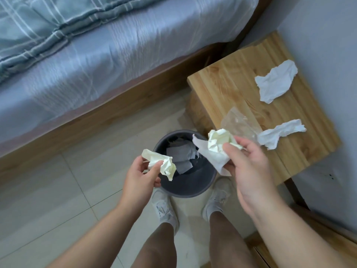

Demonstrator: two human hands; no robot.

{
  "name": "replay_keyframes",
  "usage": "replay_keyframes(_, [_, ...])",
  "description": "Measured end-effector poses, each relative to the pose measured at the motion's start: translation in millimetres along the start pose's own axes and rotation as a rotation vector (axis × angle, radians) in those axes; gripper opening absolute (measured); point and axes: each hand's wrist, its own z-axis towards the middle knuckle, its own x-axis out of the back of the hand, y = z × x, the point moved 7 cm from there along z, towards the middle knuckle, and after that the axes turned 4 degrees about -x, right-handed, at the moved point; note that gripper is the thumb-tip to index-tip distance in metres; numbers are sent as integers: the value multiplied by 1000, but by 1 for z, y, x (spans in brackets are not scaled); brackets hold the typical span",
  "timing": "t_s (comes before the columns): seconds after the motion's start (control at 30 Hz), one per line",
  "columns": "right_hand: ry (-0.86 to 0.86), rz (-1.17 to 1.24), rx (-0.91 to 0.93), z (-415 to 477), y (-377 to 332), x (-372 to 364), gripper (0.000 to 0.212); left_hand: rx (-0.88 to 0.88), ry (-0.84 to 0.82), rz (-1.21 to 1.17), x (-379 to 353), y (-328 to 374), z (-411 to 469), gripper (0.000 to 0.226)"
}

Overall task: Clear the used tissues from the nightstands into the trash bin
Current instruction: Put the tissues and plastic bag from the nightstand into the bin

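While both hands hang over the floor, I see the left hand (pixel 142 176) closed around a crumpled pale-yellow tissue (pixel 161 164), held just above the near-left rim of the trash bin (pixel 209 176). My right hand (pixel 249 167) pinches two pieces together between thumb and fingers: a second yellowish wad (pixel 220 140) on top and a flatter white tissue (pixel 209 157) hanging below it, over the bin's right rim. The bin is dark, round, and stands on the tiled floor (pixel 48 200) between the bed (pixel 96 64) and the nightstand (pixel 231 86); grey-looking paper scraps (pixel 179 153) already lie inside it. On the wooden nightstand top, one white tissue (pixel 275 81) lies near the far-right edge, well apart from the hands. Another twisted white tissue (pixel 280 133) rests close to the near edge, touching a crumpled piece of clear plastic (pixel 237 123) that sits just behind my right hand's fingertips. Two feet in light shoes (pixel 164 206) stand directly before the bin, one at each side of its near rim. A blue-grey quilt (pixel 38 31) lies bunched across the mattress at the upper left.
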Motion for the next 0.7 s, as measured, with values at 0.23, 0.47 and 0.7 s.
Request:
replay_keyframes(0.23, [-46,-188,-96,47,87,-34,40,32,-16,49,-19,-58,44,14])
replay_keyframes(0.47, [-204,-613,-116,94,144,-40,69,117,-126,209,-39,-109,78,26])
replay_keyframes(0.7, [-302,-689,-148,103,146,-30,85,92,-151,322,-42,-109,69,39])
